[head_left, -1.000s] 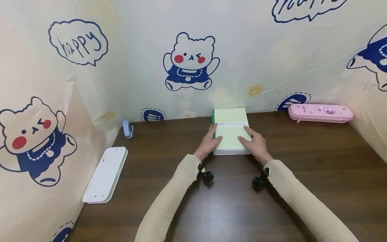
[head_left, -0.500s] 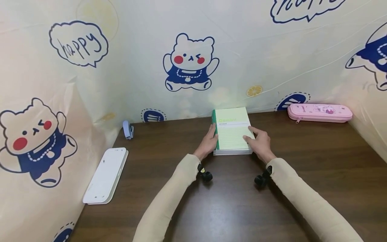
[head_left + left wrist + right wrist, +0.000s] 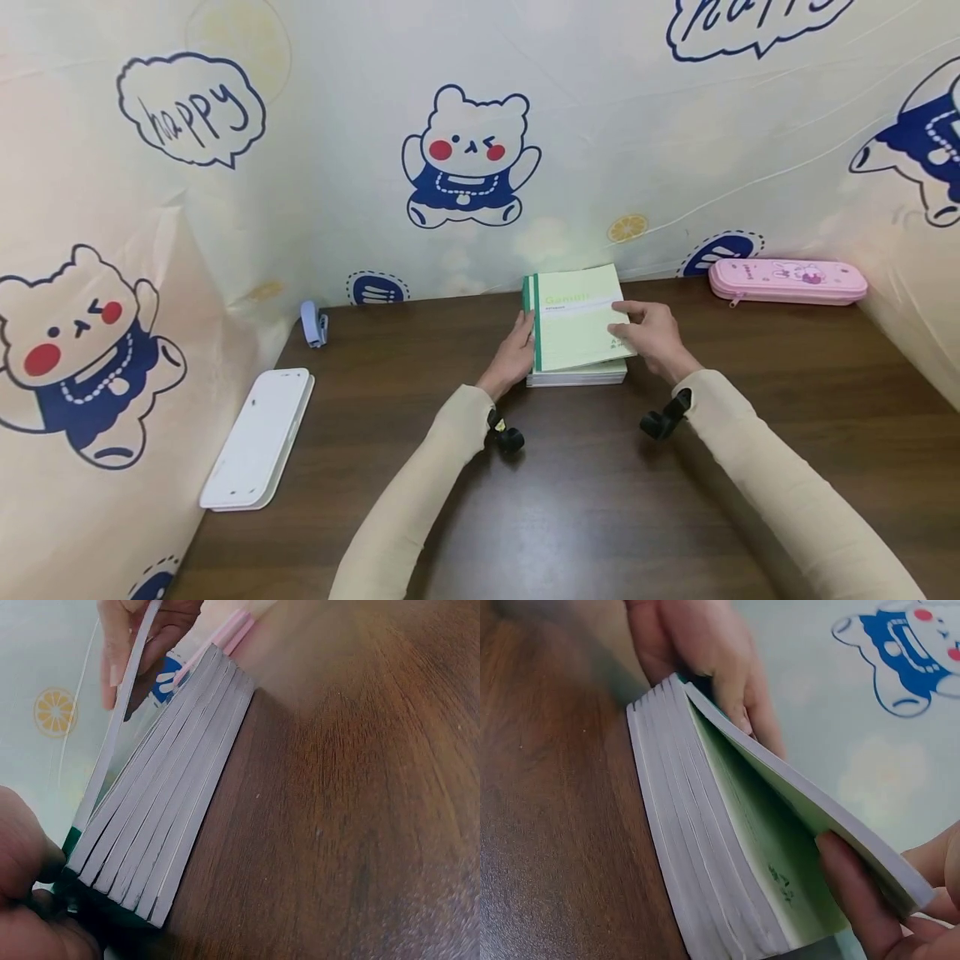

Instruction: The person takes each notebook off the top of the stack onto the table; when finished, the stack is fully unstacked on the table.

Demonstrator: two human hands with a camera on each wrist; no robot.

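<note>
Green top notebook (image 3: 576,321): lying on the stack (image 3: 577,372), its free right edge being raised while the spine side is staying down.
Stack: sitting mid-bench near the back wall (image 3: 600,125), long axis running away from the person, spines to the left.
Right hand (image 3: 654,335): pinching the top notebook's right edge, thumb above and fingers (image 3: 855,900) curling beneath.
Left hand (image 3: 516,354): resting against the spine edge with fingers fairly straight, steadying the stack.
Bench (image 3: 600,500): bare dark wood lying open in front of the stack and to both sides.
Edges: pink case (image 3: 787,281) lying well apart at the back right; white tray (image 3: 258,437) and blue stapler (image 3: 313,323) sitting by the left wall.
Wrist views: both are showing the wedge gap under the lifted notebook and the grey page edges of several stacked books, which the head view is barely showing.
</note>
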